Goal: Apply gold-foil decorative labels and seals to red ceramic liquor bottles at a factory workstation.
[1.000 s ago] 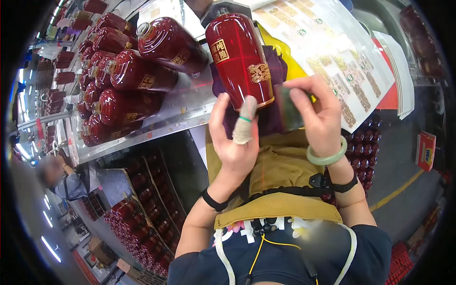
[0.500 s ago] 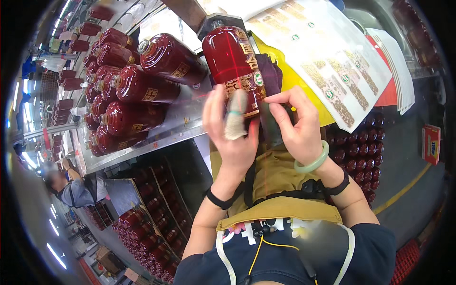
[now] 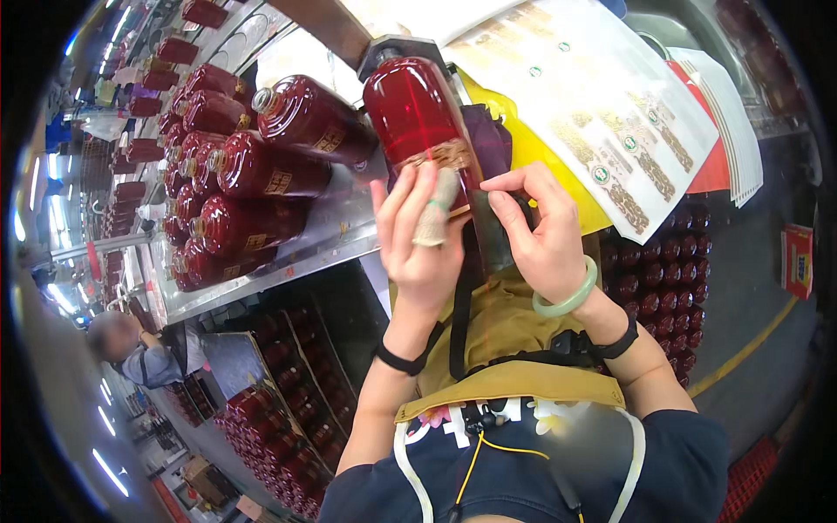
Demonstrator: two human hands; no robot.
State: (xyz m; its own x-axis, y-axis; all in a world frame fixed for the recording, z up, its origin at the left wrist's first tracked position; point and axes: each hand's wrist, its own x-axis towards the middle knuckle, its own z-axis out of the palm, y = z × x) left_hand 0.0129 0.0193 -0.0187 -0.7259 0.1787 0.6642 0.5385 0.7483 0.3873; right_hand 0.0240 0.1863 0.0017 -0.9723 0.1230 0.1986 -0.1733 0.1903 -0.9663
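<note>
A dark red glass bottle [image 3: 414, 100] lies on its side in front of me, its neck pointing away into a dark holder [image 3: 401, 45]. A gold decorated band shows near its base. My left hand [image 3: 418, 235] rests on that lower end with fingers stretched out; one finger wears a beige cloth cover [image 3: 433, 213] with a green band. Close to the bottle's right lower edge, my right hand [image 3: 545, 227] has thumb and forefinger pinched together. What they hold, if anything, cannot be made out. A green bangle circles the right wrist.
Several red bottles [image 3: 270, 166] crowd the metal table to the left. White label sheets [image 3: 602, 96] lie on a yellow sheet [image 3: 532, 157] at the right, beside dark purple cloth [image 3: 490, 139]. More bottles [image 3: 649, 296] stand below on both sides. Another person [image 3: 153, 353] is far left.
The bottle has rolled, so the gold lettering and green round mark on its right side have gone from sight. My left fingers have shifted slightly across it; my right hand stays almost in place, still pinched.
</note>
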